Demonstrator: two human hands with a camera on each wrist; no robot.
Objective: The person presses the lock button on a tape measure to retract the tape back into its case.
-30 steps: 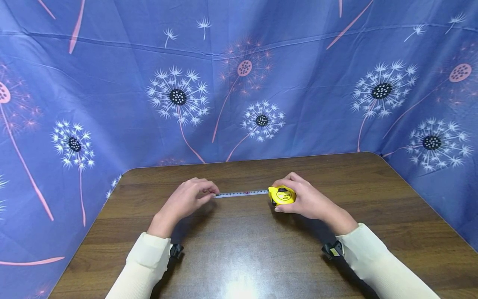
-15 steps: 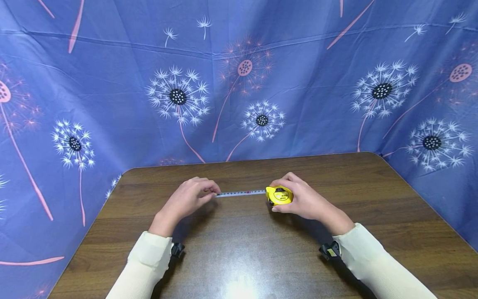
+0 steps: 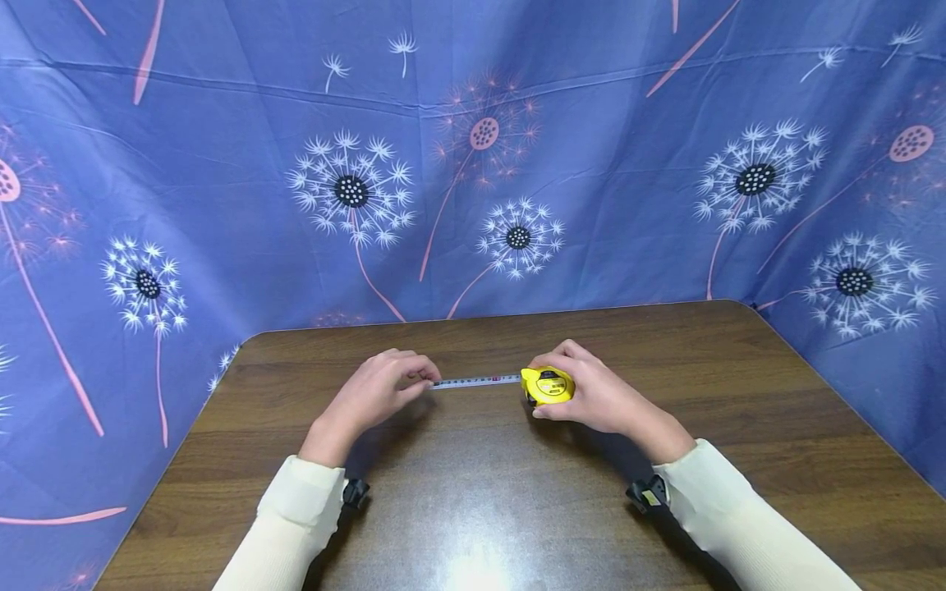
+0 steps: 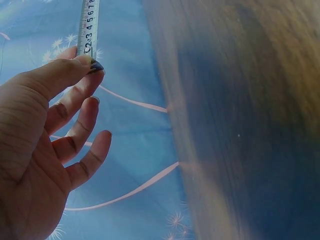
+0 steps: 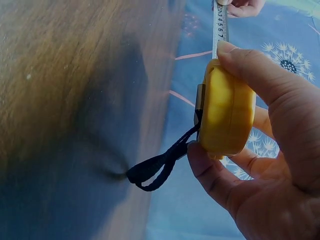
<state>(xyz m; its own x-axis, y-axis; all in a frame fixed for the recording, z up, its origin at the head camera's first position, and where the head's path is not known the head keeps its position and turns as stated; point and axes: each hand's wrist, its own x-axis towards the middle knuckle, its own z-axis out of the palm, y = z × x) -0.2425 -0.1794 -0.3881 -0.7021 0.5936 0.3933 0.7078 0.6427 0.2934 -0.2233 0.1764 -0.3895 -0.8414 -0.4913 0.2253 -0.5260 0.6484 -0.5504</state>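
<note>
A yellow tape measure (image 3: 548, 386) is held above the table in my right hand (image 3: 591, 392), thumb and fingers curled round its case. From its mouth a white blade (image 3: 476, 381) with printed numbers stretches straight to the left. My left hand (image 3: 375, 394) pinches the blade's end between thumb and index finger, its other fingers loosely bent. In the left wrist view the dark end hook (image 4: 96, 66) shows at the fingertips. A black wrist strap (image 5: 159, 169) dangles from the case in the right wrist view.
The brown wooden table (image 3: 473, 468) lies beneath both hands. Behind it and at its sides hangs a blue cloth (image 3: 628, 148) with dandelion prints. Small black devices (image 3: 356, 492) are worn at both wrists.
My right hand has moved left with the tape measure, while the left hand has shifted slightly right. The stretch of blade between them has become shorter.
</note>
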